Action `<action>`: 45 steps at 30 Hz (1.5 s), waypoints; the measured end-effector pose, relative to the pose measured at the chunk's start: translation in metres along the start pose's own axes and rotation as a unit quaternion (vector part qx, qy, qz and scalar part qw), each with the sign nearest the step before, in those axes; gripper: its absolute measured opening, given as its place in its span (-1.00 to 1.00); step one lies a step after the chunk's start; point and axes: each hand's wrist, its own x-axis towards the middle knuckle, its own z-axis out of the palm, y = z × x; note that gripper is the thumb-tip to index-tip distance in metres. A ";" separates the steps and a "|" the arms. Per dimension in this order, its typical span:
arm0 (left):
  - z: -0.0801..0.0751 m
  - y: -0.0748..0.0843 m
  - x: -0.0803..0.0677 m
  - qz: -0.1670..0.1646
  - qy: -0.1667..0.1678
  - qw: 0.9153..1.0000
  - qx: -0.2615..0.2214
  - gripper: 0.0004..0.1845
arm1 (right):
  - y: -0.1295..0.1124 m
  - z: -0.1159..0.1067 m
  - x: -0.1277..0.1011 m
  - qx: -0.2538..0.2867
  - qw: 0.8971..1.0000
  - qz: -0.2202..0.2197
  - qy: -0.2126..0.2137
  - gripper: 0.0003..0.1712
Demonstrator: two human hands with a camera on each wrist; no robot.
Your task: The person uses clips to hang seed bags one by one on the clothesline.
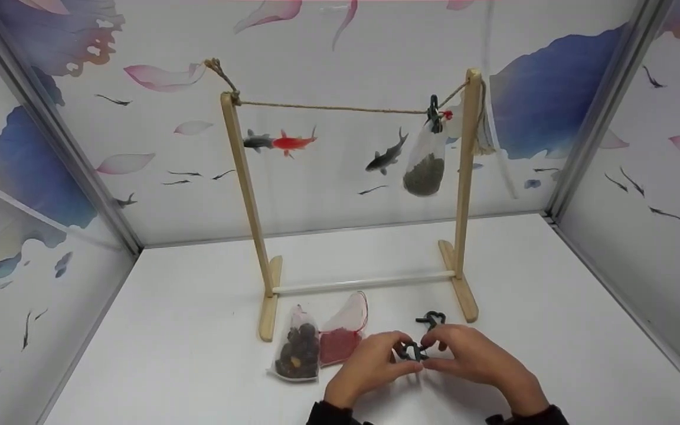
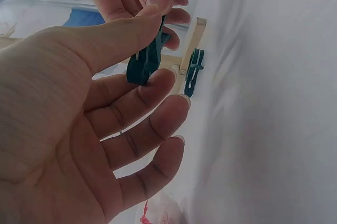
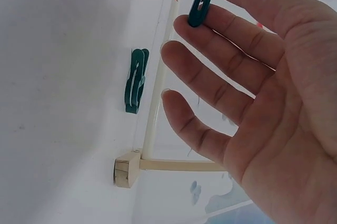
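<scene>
One bag [image 1: 424,165] already hangs clipped on the rack [image 1: 464,195], while two bags [image 1: 319,345] lie unhung at its foot, beside the left hand [image 1: 369,366] and right hand [image 1: 473,357] pinching one clip [image 1: 412,352] together, a spare clip [image 1: 430,319] nearby.

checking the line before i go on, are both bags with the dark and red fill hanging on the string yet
No, the dark-filled bag and the red-filled bag lie on the table; only one bag hangs from the string.
</scene>
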 end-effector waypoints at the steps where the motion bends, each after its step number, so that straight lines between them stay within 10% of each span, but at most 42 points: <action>1: 0.000 0.000 0.000 -0.002 0.001 1.000 -0.003 -0.59 | 0.000 0.000 0.000 0.001 1.000 0.001 0.000 -0.67; 15: -0.005 0.001 -0.002 -0.004 0.013 1.000 -0.008 -0.57 | 0.001 0.000 -0.001 -0.019 0.998 -0.046 0.023 -0.64; 27: -0.010 0.003 -0.003 0.019 0.124 0.992 -0.026 -0.54 | -0.001 0.005 0.002 0.006 0.990 -0.036 0.137 -0.44; 45: -0.008 0.006 -0.001 0.048 0.098 0.990 -0.086 -0.57 | -0.003 0.003 0.003 0.107 0.976 -0.048 0.183 -0.62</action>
